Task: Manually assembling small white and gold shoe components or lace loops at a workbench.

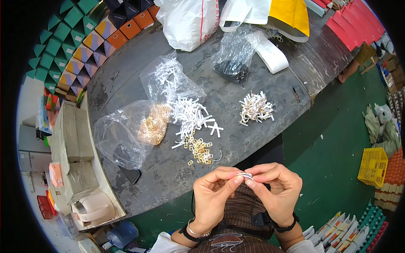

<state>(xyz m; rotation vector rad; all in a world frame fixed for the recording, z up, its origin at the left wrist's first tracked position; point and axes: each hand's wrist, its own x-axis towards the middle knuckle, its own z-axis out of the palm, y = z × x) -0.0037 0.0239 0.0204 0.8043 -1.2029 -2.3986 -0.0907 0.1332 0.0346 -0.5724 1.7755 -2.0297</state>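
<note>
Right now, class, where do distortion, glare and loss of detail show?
Head view: left edge of the dark table curves; head view: glints streak the clear bag with black contents; head view: the held white piece is too small for fine detail.

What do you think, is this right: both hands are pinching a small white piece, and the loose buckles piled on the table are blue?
Not quite: the loose buckles piled on the table are gold, not blue, as the head view shows. The left hand and right hand are indeed pinching a small white piece.
</note>
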